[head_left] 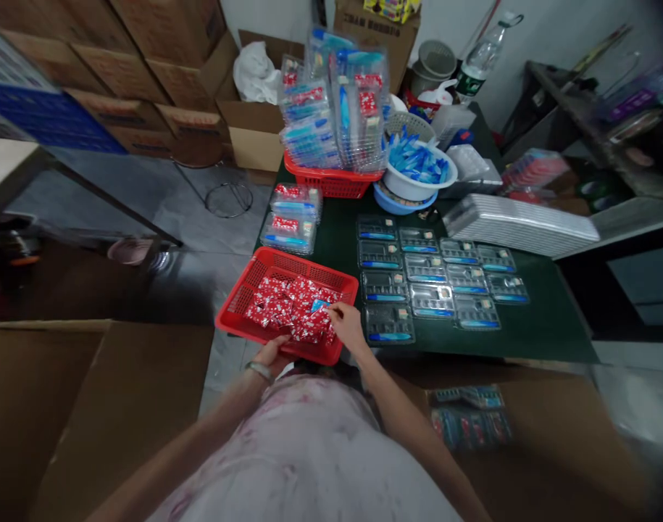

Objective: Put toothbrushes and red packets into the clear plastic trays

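A red plastic basket point(238, 308) sits at the near left corner of the green table, with many red and white patterned packets point(293, 301) inside. My left hand point(274, 353) is closed on the basket's near rim. Over the right part of the basket, my right hand point(345, 321) has its fingers pinched at the packets, beside a small blue piece point(319, 305); what lies between the fingertips is too small to make out. To the right, clear trays point(432, 291) holding blue pens lie in rows on the table.
Behind stand a red basket point(336, 181) of packed trays, a white bowl point(410, 188) of blue pens and a stack of clear trays point(527, 225). Packed trays point(290, 230) lie at the left edge. An open carton point(570, 435) is below the near edge.
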Action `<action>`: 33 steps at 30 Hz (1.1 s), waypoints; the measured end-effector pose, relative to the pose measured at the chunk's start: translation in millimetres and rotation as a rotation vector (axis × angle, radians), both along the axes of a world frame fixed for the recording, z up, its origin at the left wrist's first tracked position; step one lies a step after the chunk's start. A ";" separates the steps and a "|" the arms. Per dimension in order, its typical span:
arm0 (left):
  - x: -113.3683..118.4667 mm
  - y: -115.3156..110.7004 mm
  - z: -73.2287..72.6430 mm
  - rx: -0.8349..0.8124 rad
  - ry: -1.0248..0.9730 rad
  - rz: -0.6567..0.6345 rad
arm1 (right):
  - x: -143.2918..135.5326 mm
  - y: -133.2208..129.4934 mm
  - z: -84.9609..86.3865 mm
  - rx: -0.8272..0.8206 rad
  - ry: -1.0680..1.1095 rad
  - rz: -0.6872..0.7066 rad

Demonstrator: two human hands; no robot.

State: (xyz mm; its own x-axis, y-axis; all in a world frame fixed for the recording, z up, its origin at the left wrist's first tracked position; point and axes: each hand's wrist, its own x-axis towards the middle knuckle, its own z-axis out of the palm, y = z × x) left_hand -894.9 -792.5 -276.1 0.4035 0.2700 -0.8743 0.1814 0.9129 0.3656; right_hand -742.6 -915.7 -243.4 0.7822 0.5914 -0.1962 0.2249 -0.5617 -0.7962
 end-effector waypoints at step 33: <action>117.8 -92.2 71.8 0.480 -0.091 0.229 | 132.5 -161.6 -29.8 -0.157 0.054 -0.187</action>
State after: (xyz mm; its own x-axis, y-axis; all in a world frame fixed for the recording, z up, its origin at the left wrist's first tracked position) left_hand -777.1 -884.8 -204.3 0.3559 0.7207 -0.5949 -0.0548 0.6516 0.7566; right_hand -610.1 -1077.3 -273.2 0.8611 0.3959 -0.3190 0.0645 -0.7074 -0.7038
